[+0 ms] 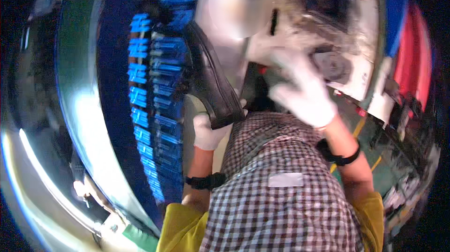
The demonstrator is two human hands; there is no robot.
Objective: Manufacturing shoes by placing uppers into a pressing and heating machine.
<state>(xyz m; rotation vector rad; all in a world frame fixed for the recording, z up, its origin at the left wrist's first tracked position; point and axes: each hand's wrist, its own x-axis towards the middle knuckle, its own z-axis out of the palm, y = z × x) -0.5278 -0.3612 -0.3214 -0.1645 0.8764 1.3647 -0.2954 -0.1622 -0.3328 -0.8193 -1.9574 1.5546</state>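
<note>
A black leather shoe (212, 76) is held by its heel end in my left hand (207, 132), which wears a white glove. The toe points up and away from me, and the sole side faces partly left. Some of my left fingers show past the shoe's right edge; the rest are hidden behind it. My right hand (304, 90), also in a white glove, is raised to the right of the shoe, apart from it. Motion smears it, but its thumb and fingers are spread, with nothing seen between them.
On the left runs a dark blue rack (168, 158) with rows of bright blue pegs (139, 90). A stained pale work surface (358, 41) lies at the far right, bearing a round grey part (333, 66). Red material (413, 60) hangs beyond it. Green floor (344, 107) has yellow lines.
</note>
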